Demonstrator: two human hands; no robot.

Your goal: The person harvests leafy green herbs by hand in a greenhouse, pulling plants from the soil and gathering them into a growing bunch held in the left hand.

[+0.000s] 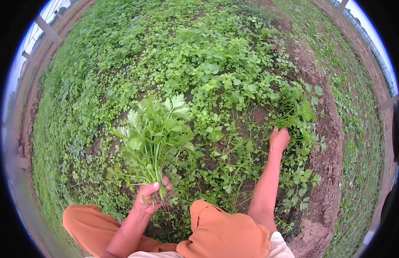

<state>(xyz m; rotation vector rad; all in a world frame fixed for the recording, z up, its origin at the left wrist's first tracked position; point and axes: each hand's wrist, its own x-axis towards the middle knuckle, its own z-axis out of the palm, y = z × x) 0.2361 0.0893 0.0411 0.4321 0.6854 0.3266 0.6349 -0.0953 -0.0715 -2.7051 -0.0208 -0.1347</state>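
Observation:
A bunch of leafy green celery-like plants stands upright in my left hand, gripped near the base, with thin soil-covered roots hanging below the thumb. My right arm reaches forward to the right side of the bed, where my right hand is at the stems of a leafy plant clump. The fingers of that hand are partly hidden by leaves, so its hold on the stems cannot be made out. Low green plants surround both hands.
A bare soil ridge runs along the bed's right edge, with a green strip beyond it. My bent knees in orange-brown cloth are close below the hands. Concrete posts stand at the far left and right rims.

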